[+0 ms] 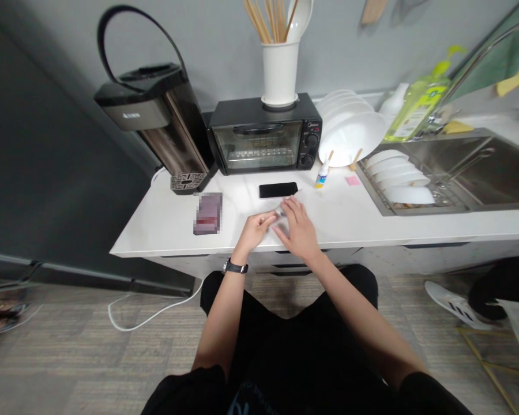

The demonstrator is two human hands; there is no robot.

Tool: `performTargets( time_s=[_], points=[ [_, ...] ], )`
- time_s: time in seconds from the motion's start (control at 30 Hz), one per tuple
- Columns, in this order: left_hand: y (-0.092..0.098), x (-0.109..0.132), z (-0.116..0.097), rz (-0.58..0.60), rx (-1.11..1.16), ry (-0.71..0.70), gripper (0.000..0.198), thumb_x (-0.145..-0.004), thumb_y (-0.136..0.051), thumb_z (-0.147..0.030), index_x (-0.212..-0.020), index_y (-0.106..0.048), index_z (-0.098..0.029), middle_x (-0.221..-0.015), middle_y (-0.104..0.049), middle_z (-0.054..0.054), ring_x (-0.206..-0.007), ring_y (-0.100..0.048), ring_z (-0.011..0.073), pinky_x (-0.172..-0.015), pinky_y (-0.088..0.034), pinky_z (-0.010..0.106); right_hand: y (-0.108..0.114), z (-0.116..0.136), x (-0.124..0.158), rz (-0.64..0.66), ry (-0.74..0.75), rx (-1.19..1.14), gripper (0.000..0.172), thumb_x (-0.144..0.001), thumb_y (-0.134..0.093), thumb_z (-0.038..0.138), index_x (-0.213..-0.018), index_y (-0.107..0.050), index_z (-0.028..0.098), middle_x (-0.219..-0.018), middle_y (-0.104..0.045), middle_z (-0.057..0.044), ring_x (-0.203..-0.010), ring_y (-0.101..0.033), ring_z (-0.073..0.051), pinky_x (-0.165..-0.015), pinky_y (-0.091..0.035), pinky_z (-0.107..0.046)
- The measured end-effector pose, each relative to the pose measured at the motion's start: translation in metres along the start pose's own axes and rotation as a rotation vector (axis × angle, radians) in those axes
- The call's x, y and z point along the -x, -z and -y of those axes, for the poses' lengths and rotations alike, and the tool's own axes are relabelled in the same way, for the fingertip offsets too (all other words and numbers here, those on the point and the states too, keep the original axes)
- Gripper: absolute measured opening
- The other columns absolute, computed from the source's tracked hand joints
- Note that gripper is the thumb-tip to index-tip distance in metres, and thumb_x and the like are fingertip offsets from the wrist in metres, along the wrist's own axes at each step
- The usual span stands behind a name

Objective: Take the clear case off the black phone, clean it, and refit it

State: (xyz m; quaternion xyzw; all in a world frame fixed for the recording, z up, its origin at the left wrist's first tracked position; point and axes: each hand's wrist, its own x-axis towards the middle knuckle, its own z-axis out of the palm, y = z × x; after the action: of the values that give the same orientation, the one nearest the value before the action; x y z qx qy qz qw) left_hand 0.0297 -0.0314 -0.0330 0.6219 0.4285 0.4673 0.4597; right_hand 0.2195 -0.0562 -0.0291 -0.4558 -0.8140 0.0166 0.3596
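My left hand (255,231), with a dark watch on the wrist, is closed in a pinch at the front of the white counter (155,230). At its fingertips is a small pale thing (279,212), too blurred to name. Beside it my right hand (299,227) has its fingers stretched out and the thumb apart, with the fingertips over or touching the same pale thing. Just beyond both hands lies a black phone (278,190), screen up. A small white bottle with a blue and yellow label (322,174) stands to the right, near a pink sticky note (353,181).
A pixelated purple pack (208,213) lies at left. Behind stand a water dispenser (177,127), a toaster oven (259,144) with a white chopstick holder (280,72) on top, and racked white plates (350,135). At right are a sink (501,167), green soap bottle (419,106) and another person's shoe (454,305).
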Motion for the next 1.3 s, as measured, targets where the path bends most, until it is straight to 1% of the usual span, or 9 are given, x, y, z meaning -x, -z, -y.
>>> performTargets(
  time_s=[0.07, 0.13, 0.3, 0.47, 0.63, 0.8, 1.0, 1.17, 1.3],
  points=[
    [0.001, 0.001, 0.000, -0.028, -0.035, 0.016, 0.040, -0.092, -0.075, -0.049, -0.065, -0.064, -0.021, -0.065, -0.066, 0.002, -0.076, -0.069, 0.0213, -0.077, -0.059, 0.034, 0.000, 0.000, -0.001, 0.082, 0.126, -0.022, 0.074, -0.111, -0.049, 0.059, -0.168, -0.044, 0.012, -0.167, -0.055, -0.023, -0.167, -0.037, -0.038, -0.136, -0.031, -0.066],
    [0.001, 0.001, 0.001, -0.040, -0.037, 0.017, 0.042, -0.092, -0.075, -0.048, -0.062, -0.062, -0.022, -0.061, -0.063, 0.001, -0.072, -0.068, 0.0212, -0.075, -0.059, 0.035, 0.002, -0.002, -0.003, 0.124, 0.167, -0.011, 0.072, -0.112, -0.047, 0.061, -0.166, -0.045, 0.014, -0.168, -0.055, -0.021, -0.166, -0.038, -0.037, -0.138, -0.028, -0.064],
    [-0.001, 0.002, 0.000, -0.004, -0.037, -0.007, 0.034, -0.096, -0.070, -0.051, -0.100, -0.082, -0.019, -0.101, -0.084, 0.008, -0.109, -0.077, 0.0287, -0.103, -0.060, 0.041, 0.003, 0.003, -0.007, 0.019, -0.061, 0.060, 0.078, -0.112, -0.045, 0.061, -0.167, -0.039, 0.007, -0.173, -0.046, -0.028, -0.169, -0.030, -0.043, -0.138, -0.023, -0.065],
    [0.001, 0.001, 0.003, -0.078, -0.073, 0.001, 0.030, -0.092, -0.075, -0.047, -0.094, -0.079, -0.018, -0.097, -0.083, 0.011, -0.101, -0.077, 0.0296, -0.099, -0.062, 0.043, -0.005, 0.021, -0.002, 0.205, 0.218, -0.015, 0.091, -0.110, -0.046, 0.068, -0.176, -0.022, 0.011, -0.180, -0.037, -0.021, -0.172, -0.025, -0.036, -0.139, -0.025, -0.062],
    [0.002, 0.000, 0.002, 0.000, -0.027, 0.009, 0.037, -0.095, -0.072, -0.054, -0.100, -0.081, -0.018, -0.102, -0.084, 0.009, -0.108, -0.078, 0.0279, -0.101, -0.061, 0.039, -0.005, 0.012, -0.005, 0.037, -0.086, 0.051, 0.088, -0.112, -0.040, 0.064, -0.177, -0.021, 0.008, -0.181, -0.032, -0.025, -0.172, -0.023, -0.043, -0.138, -0.024, -0.067],
    [0.005, 0.000, 0.003, -0.075, -0.068, 0.025, 0.035, -0.091, -0.075, -0.049, -0.074, -0.071, -0.019, -0.075, -0.076, 0.006, -0.083, -0.072, 0.0242, -0.079, -0.060, 0.035, -0.008, 0.022, -0.002, 0.194, 0.185, -0.023, 0.095, -0.109, -0.047, 0.070, -0.178, -0.020, 0.011, -0.181, -0.036, -0.020, -0.173, -0.022, -0.037, -0.140, -0.026, -0.061],
    [0.002, -0.001, 0.001, 0.008, 0.011, 0.030, 0.038, -0.092, -0.073, -0.054, -0.101, -0.079, -0.018, -0.099, -0.084, 0.009, -0.102, -0.078, 0.0271, -0.094, -0.061, 0.037, -0.006, 0.012, -0.006, 0.045, -0.112, 0.041, 0.090, -0.111, -0.044, 0.063, -0.179, -0.015, 0.010, -0.182, -0.030, -0.023, -0.172, -0.023, -0.042, -0.135, -0.029, -0.070],
    [0.005, -0.001, 0.003, -0.069, -0.056, 0.027, 0.031, -0.091, -0.075, -0.048, -0.080, -0.074, -0.020, -0.081, -0.079, 0.007, -0.082, -0.074, 0.0248, -0.080, -0.061, 0.037, -0.009, 0.025, -0.003, 0.195, 0.179, -0.036, 0.092, -0.110, -0.048, 0.065, -0.178, -0.021, 0.009, -0.180, -0.036, -0.021, -0.172, -0.024, -0.037, -0.138, -0.029, -0.062],
    [0.004, -0.001, 0.003, -0.009, -0.027, 0.011, 0.032, -0.093, -0.073, -0.050, -0.086, -0.076, -0.019, -0.087, -0.081, 0.008, -0.097, -0.077, 0.0260, -0.092, -0.061, 0.036, -0.007, 0.017, -0.004, 0.065, -0.081, 0.023, 0.082, -0.114, -0.041, 0.057, -0.179, -0.019, 0.014, -0.182, -0.034, -0.020, -0.172, -0.024, -0.040, -0.134, -0.030, -0.071]
  ],
)
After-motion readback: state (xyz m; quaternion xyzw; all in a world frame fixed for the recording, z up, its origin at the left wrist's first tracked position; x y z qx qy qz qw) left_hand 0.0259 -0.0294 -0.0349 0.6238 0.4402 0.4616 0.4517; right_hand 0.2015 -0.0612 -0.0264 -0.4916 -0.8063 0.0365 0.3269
